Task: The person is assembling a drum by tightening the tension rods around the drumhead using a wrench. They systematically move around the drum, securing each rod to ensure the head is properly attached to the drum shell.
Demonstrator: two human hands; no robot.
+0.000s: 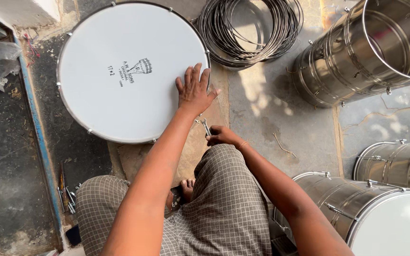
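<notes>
A large round drum (96,99) with a white head and a metal rim lies flat on the floor in front of me. My left hand (193,91) rests palm down on its right edge, fingers spread. Just below, beside the rim, my right hand (220,135) is closed around a small metal tuning key (206,126), whose tip points toward the rim's lower right part. My knees in checked cloth fill the bottom of the view.
A coil of thin metal hoops (250,31) lies behind the drum. Shiny steel drum shells stand at the top right (352,61) and right (395,163), and one with a white head (395,225) is by my right arm. Small tools (65,195) lie at the left.
</notes>
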